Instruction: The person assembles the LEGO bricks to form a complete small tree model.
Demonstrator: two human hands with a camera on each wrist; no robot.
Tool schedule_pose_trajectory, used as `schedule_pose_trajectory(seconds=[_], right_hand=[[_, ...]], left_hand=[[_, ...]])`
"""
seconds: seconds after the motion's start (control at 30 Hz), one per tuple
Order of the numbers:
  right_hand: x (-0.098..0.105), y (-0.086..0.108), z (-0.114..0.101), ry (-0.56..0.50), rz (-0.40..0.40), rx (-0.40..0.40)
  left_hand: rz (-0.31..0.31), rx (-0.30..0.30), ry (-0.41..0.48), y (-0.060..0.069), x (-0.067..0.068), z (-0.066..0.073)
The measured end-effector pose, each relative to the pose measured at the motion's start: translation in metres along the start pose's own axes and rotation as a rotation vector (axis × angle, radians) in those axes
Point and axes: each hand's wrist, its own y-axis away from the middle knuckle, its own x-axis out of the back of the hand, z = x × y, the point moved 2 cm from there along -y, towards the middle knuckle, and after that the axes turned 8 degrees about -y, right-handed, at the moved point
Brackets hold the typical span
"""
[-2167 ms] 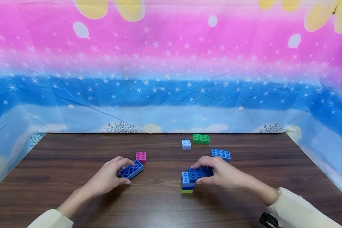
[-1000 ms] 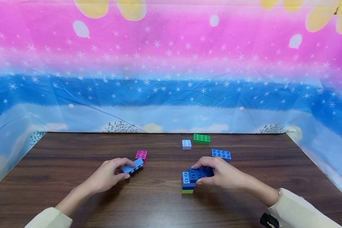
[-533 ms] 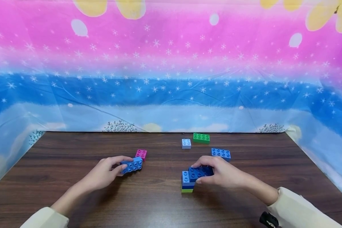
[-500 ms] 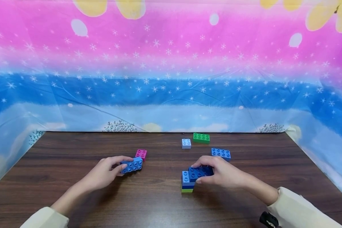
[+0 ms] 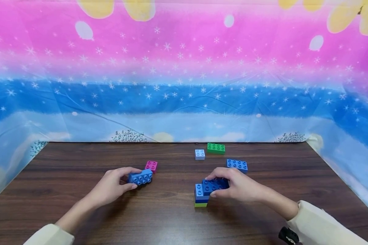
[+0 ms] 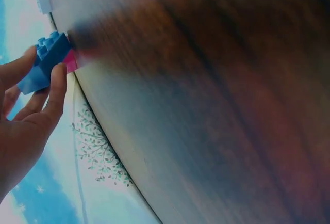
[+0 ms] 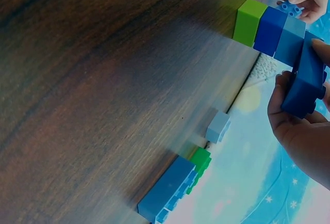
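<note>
My left hand [image 5: 111,187] pinches a blue toy building brick [image 5: 140,177] between thumb and fingers, its studs turned towards me. A pink brick [image 5: 151,165] lies just behind it, partly covered. Over on the right, my right hand [image 5: 240,185] grips a dark blue brick [image 5: 211,187], which sits at the top of a small stack and overhangs to the right. Below it the stack has a lighter blue brick [image 7: 290,41], another dark blue brick [image 7: 270,30] and a lime green brick [image 7: 248,21] at the bottom.
Behind the right hand lies a blue brick [image 5: 236,165] with studs up. Farther back are a pale blue brick [image 5: 199,154] and a green brick [image 5: 216,148]. A patterned cloth [image 5: 184,126] rises at the far edge of the wooden table [image 5: 171,217].
The left hand has turned its blue brick from hollow underside up, through smooth side up, to studs facing me. My right hand stays on the stack's top brick.
</note>
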Motion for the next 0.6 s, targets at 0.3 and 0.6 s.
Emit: schedule_pose_trajectory(seconds=[0.3, 0.6], right_hand=[[-0.0005, 0.0001, -0.0007, -0.002, 0.001, 0.001], [-0.0007, 0.0006, -0.0002, 0.005, 0.001, 0.016]], left_hand=[[0.0, -0.008, 0.004, 0.0008, 0.0033, 0.0028], [0.001, 0.001, 0.057, 0.0017, 0.0015, 0.0082]])
